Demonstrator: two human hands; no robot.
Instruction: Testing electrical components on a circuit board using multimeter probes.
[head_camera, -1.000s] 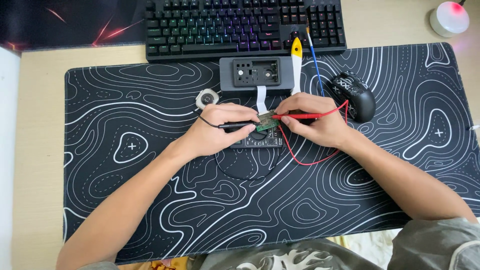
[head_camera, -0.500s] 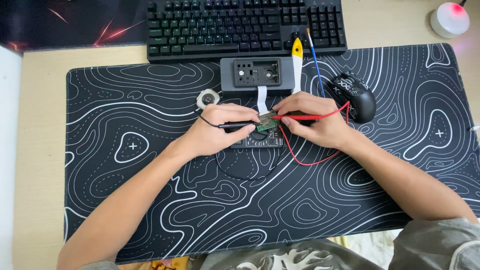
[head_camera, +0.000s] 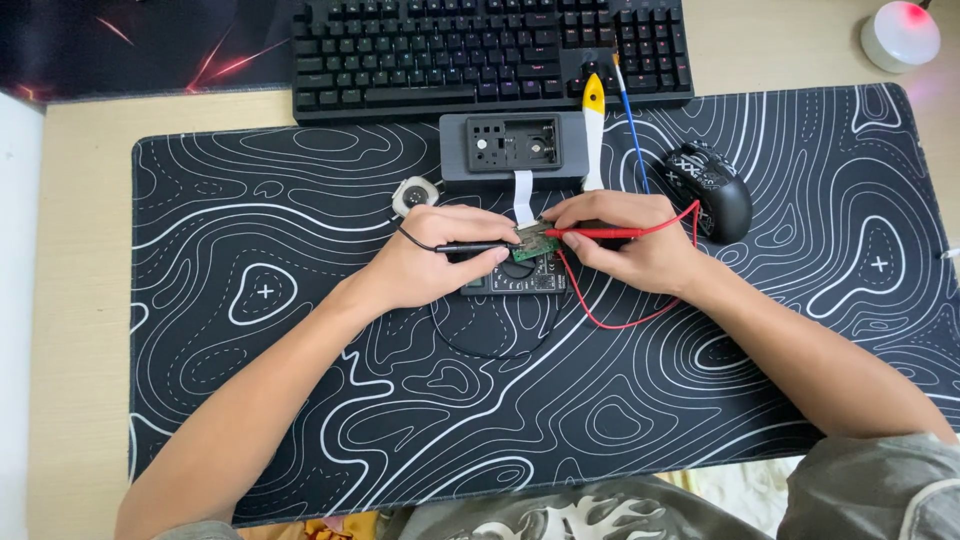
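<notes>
My left hand (head_camera: 432, 262) grips a thin black probe (head_camera: 478, 247) whose tip points right onto a small green circuit board (head_camera: 533, 240). My right hand (head_camera: 625, 240) grips a red probe (head_camera: 598, 233) whose tip points left onto the same board. The board lies between both hands, over a dark meter body (head_camera: 520, 280) that is mostly hidden under my fingers. A red lead (head_camera: 610, 318) loops out below my right hand and a black lead (head_camera: 480, 350) curves below my left. A white ribbon cable (head_camera: 523, 192) runs from the board up to a grey box (head_camera: 513, 148).
A black desk mat with white contour lines (head_camera: 300, 300) covers the table. Behind it is a black keyboard (head_camera: 480, 50). A yellow-and-white tool (head_camera: 594, 130), a blue stick (head_camera: 632, 130), a black mouse (head_camera: 712, 190), a small round white part (head_camera: 413, 193) and a white lamp (head_camera: 900, 35) lie around.
</notes>
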